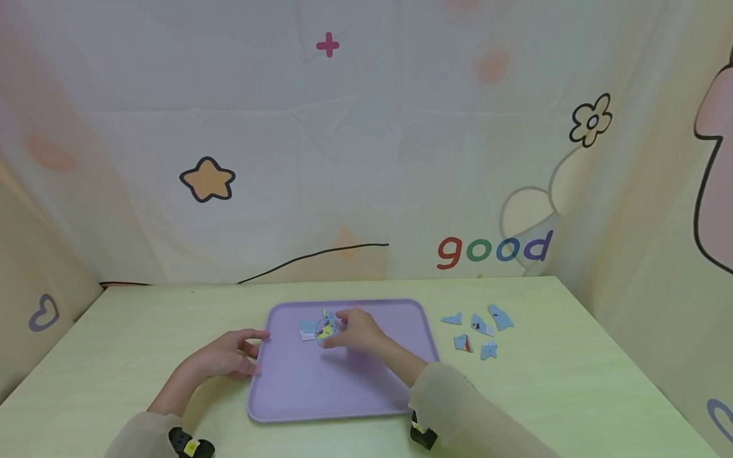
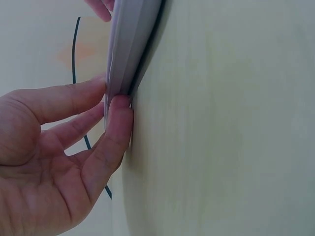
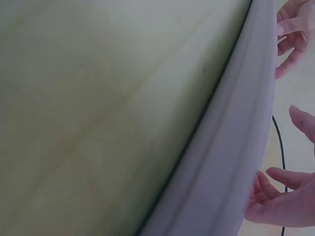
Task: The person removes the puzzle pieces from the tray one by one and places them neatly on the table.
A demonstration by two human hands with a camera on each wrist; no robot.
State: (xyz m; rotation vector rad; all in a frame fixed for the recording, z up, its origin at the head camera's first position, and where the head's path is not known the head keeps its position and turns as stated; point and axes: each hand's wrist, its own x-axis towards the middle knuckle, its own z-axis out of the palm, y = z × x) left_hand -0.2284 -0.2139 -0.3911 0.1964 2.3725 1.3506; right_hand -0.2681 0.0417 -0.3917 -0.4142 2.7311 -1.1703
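Observation:
A lilac tray (image 1: 343, 394) lies on the table. My left hand (image 1: 226, 355) is at its left edge, and in the left wrist view the hand (image 2: 64, 147) pinches the tray rim (image 2: 133, 44), one finger over the top and another against the outer wall. On the tray, a blue and yellow puzzle piece (image 1: 326, 329) sits beside a blue and white puzzle piece (image 1: 307, 329). My right hand (image 1: 357, 332) is over the tray, thumb and forefinger spread around the right side of the yellow piece. In the right wrist view the tray wall partly hides the right hand (image 3: 285, 201).
Right of the tray lie several loose blue puzzle pieces (image 1: 500, 317), one with a red mark (image 1: 463, 343). The pale wooden table (image 1: 550, 394) ends at a printed curtain (image 1: 366, 191) behind and at both sides.

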